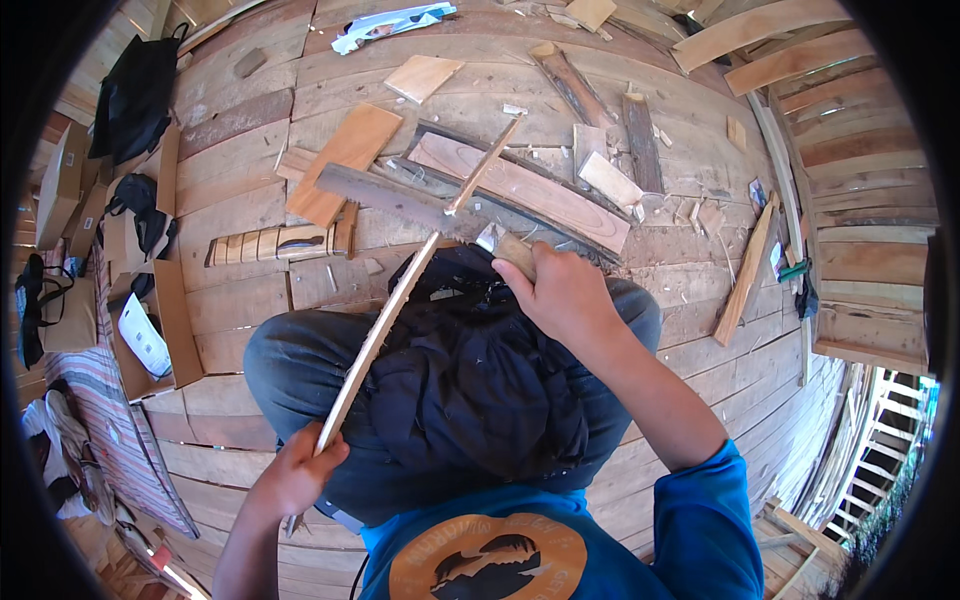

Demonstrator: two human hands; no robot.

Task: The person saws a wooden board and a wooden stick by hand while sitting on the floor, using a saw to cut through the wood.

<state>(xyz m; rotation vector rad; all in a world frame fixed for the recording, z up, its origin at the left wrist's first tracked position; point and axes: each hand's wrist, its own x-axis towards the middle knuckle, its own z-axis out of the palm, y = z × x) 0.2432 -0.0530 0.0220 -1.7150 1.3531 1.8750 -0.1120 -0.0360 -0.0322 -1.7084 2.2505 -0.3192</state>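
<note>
My left hand (301, 468) is closed round the near end of a long, thin wooden stick (380, 328), which slants up and away over my lap. My right hand (562, 298) grips the wooden handle of a hand saw (385, 198). Its toothed blade points left and lies across the stick, hiding a short part of it. Beyond the blade the stick's far part (486, 165) reaches over a bark-edged board (520, 188) on the floor. A dark cloth (470, 370) is bunched between my knees.
Around me on the plank floor lie a flat board (350, 160), a striped wood piece (270, 245), bark-edged offcuts (642, 140) and a long strip (748, 270). Cardboard boxes (185, 335) and a black bag (135, 100) stand at left. Right, a slatted wooden wall (870, 210) rises.
</note>
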